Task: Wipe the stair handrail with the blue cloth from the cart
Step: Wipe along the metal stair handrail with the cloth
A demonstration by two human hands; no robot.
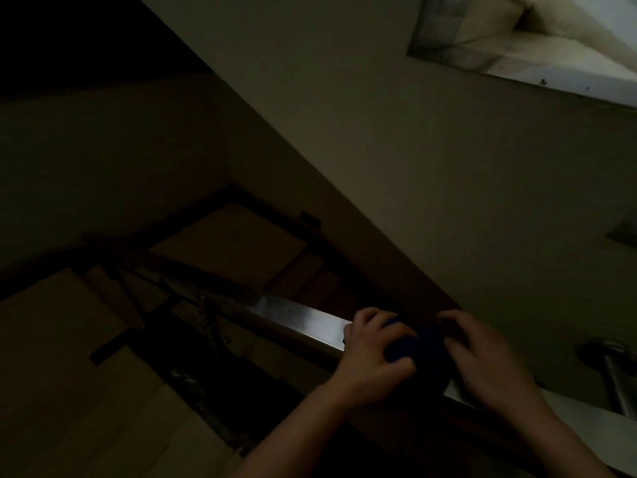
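- The bunched, soft dark blue cloth sits on top of the square-edged, brushed-metal handrail, between the two hands.
- The left hand grips the cloth's near end, fingers curled round it and the rail.
- The right hand covers the other end, its fingers bent over the rail's far edge and clamping the cloth down.
- To wipe well, I would keep the cloth wrapped over the top and both side faces, press evenly and draw it along the slope in one long pass.
- The rail's flat top gleams and looks smooth, so the cloth should slide easily; corners probably need extra pressure.
- A round metal wall bracket lies near the right hand, and the cloth may snag there.
- Pale tan stair treads lie below in deep shadow.
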